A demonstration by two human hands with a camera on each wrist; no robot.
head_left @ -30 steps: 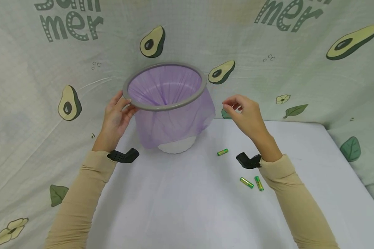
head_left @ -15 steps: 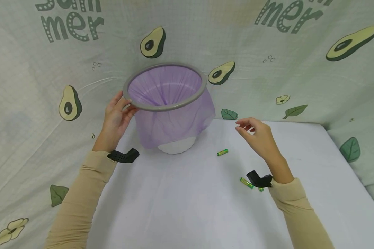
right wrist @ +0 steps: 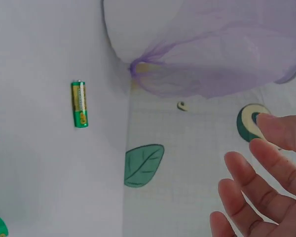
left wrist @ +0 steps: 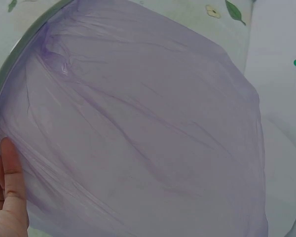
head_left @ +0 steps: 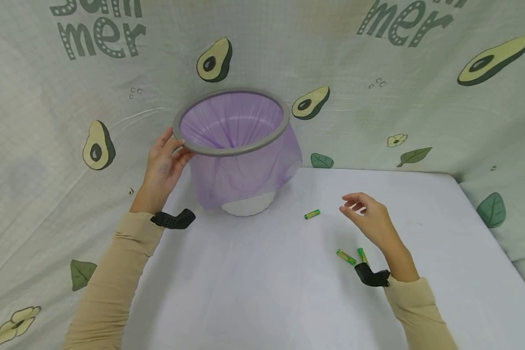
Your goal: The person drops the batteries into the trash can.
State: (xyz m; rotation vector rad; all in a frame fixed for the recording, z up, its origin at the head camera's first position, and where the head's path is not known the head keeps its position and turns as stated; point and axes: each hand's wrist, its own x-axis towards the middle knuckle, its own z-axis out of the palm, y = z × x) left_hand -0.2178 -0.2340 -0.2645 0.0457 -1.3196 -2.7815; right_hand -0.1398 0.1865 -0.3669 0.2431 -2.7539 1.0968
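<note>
A wastebasket with a grey rim (head_left: 232, 152) stands at the back of the table, lined with a purple bin bag (head_left: 245, 177) that hangs over its outside. My left hand (head_left: 159, 167) holds the rim at its left side, the thumb in front. The left wrist view shows the fingers (left wrist: 12, 173) against the bag. Over the table to the right hovers my right hand (head_left: 369, 221), fingers loosely bent around nothing. Nearby lie three green and gold batteries: one (head_left: 312, 214) nearer the basket, and two (head_left: 346, 257) closer to me, one partly behind the wrist camera.
A white cloth covers the table (head_left: 245, 282). Behind it and on the left hangs a pale curtain (head_left: 262, 43) printed with avocados and leaves, close to the wastebasket. The table's right edge (head_left: 498, 238) slants towards me.
My right hand has come away from beside the wastebasket, moving right and towards me, with its fingers still loosely bent. My left hand and the wastebasket have stayed in place.
</note>
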